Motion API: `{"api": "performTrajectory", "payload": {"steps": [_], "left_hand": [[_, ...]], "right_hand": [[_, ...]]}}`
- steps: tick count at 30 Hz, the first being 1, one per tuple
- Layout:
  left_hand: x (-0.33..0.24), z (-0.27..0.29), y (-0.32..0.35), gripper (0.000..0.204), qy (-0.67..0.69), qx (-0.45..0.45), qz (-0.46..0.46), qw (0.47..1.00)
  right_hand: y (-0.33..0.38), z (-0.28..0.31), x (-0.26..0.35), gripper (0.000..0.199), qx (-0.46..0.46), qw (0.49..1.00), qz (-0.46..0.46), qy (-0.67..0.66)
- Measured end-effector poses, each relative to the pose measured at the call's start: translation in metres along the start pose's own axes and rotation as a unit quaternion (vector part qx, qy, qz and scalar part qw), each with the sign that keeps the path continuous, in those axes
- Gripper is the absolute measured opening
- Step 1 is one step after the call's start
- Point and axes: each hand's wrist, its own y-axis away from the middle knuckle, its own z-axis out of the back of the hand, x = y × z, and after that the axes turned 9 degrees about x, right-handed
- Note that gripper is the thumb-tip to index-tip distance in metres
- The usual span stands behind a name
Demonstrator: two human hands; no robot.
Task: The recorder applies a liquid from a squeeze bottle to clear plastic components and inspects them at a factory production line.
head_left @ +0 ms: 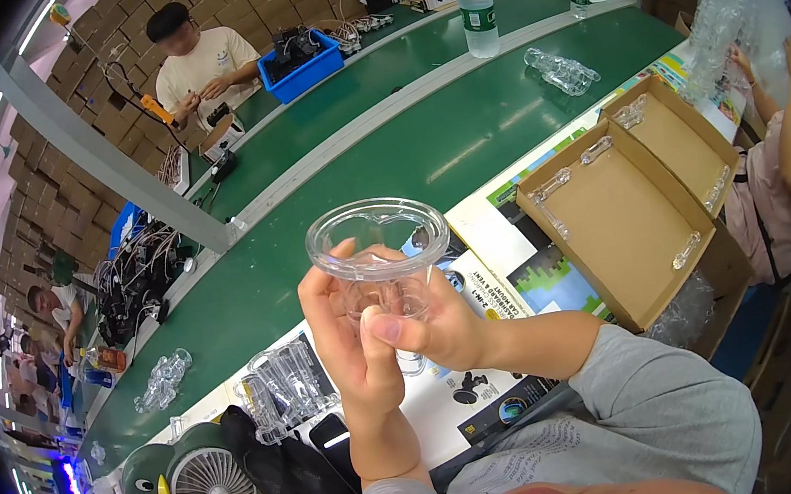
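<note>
Up in front of me, both hands hold a clear plastic piece (380, 260) with a wide round rim at the top and a narrower body below. My left hand (344, 350) wraps its left side, fingers behind and thumb in front. My right hand (449, 329) closes round the right side, its thumb meeting the left thumb at the front. The lower body is partly hidden by the fingers. On the worktop beside my left forearm lie several similar clear plastic pieces (286, 381) in a row. Below them is a dark phone (332, 440) with a bright reflection.
A shallow cardboard tray (646, 257) with small clear parts stands at right. A green fan (214, 492) and black pouch (285, 474) lie at lower left. More clear pieces (563, 70) rest on the green belt (440, 125). Water bottles (478, 18) stand beyond; co-workers sit across and right.
</note>
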Motion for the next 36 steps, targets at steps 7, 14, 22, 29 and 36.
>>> {"api": "performTrajectory", "payload": {"steps": [7,14,22,29,36], "left_hand": [[0.0014,0.0002,0.0004,0.058,0.004,-0.002,-0.004,1.0],[0.0026,-0.0012,0.0003,0.056,0.01,-0.005,-0.007,1.0],[0.0011,-0.001,-0.0003,0.055,0.02,-0.001,-0.009,1.0],[0.0006,-0.0007,-0.0005,0.055,0.024,-0.001,-0.01,1.0],[0.0012,-0.0025,-0.0021,0.055,0.021,-0.003,-0.01,1.0]], "right_hand": [[-0.0001,-0.0007,0.0001,0.052,0.001,1.0,0.005,-0.003],[-0.0006,-0.0015,0.0001,0.053,-0.007,1.0,0.011,0.009],[0.0,0.0013,0.0013,0.057,-0.003,0.999,-0.047,0.012],[-0.0006,-0.0001,0.0028,0.057,-0.002,0.999,-0.05,0.004],[-0.0009,0.0017,0.0024,0.058,-0.006,0.999,-0.035,0.014]]}}
